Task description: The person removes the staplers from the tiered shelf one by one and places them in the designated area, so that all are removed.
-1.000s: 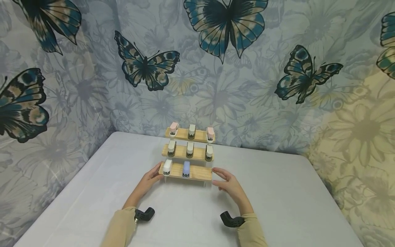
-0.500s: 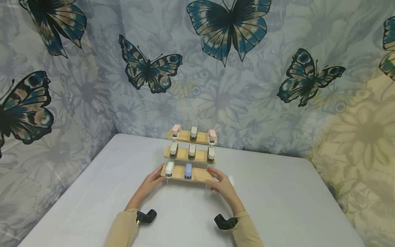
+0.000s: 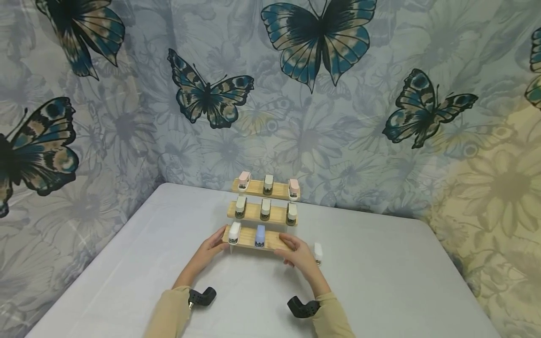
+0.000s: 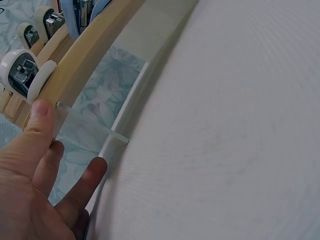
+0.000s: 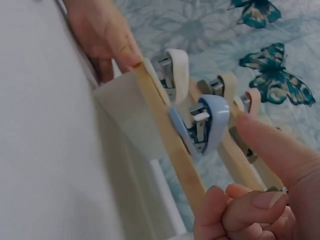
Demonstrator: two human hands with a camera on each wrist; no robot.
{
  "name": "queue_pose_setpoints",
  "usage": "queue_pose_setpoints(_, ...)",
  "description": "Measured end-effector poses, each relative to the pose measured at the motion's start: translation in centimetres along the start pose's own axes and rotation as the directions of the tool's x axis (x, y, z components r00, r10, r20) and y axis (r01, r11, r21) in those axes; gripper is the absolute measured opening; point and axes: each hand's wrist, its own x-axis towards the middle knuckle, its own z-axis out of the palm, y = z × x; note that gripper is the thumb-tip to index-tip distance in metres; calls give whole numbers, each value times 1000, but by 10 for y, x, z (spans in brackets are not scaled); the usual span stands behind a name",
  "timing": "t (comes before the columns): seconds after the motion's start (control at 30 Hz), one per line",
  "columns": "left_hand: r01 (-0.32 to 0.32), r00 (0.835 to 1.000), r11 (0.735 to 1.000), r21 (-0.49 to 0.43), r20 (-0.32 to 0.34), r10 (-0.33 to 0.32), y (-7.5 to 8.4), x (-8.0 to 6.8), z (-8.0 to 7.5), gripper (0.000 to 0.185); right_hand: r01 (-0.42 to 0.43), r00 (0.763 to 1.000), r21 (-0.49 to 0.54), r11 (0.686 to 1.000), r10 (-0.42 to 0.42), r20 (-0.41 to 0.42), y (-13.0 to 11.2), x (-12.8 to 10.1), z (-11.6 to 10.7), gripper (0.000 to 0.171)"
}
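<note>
A three-tier wooden shelf (image 3: 276, 215) stands on the grey table and carries small staplers. Its bottom board (image 3: 246, 241) holds a white stapler (image 3: 234, 233) and a blue stapler (image 3: 259, 235). My left hand (image 3: 210, 252) pinches the board's left end (image 4: 75, 70), thumb (image 4: 39, 116) on the edge and fingers below. My right hand (image 3: 299, 254) grips the right end, fingers (image 5: 240, 205) curled under the board (image 5: 170, 140) and thumb above, next to the blue stapler (image 5: 206, 122). Another white stapler (image 3: 318, 252) lies on the table just right of my right hand.
The two upper boards hold three staplers each, white, grey and pink (image 3: 244, 180). Butterfly-print fabric (image 3: 313, 42) hangs close behind the shelf and along the left side. The table's bare surface (image 3: 380, 281) stretches right and toward me.
My right hand has moved left and closed on the bottom board's right end. The white stapler on the table to its right has come into view. The left hand stays at the left end.
</note>
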Motion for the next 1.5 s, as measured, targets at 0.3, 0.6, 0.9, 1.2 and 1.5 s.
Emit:
queue_pose_setpoints(0.3, 50, 999, 998, 33, -13, -50, -1, 1, 1, 55, -118, 987, 80, 990, 108, 121, -41, 2, 21, 69)
queue_pose_setpoints(0.6, 23, 1000, 999, 25, -4, -23, -2, 2, 0, 57, -86, 991, 130, 988, 71, 115, -54, 11, 34, 71)
queue_pose_setpoints(0.9, 0, 1000, 1000, 19, 26, 0, -1, 1, 0, 56, -136, 987, 227, 964, 112, 112, -69, 10, 39, 72)
queue_pose_setpoints(1.2, -22, 1000, 999, 32, 19, 21, -1, 1, 0, 57, -129, 991, 216, 968, 116, 73, -66, 9, 45, 67)
queue_pose_setpoints(1.5, -21, 1000, 999, 44, 13, 20, -3, 1, -1, 57, -102, 995, 200, 974, 97, 37, -65, 7, 48, 69)
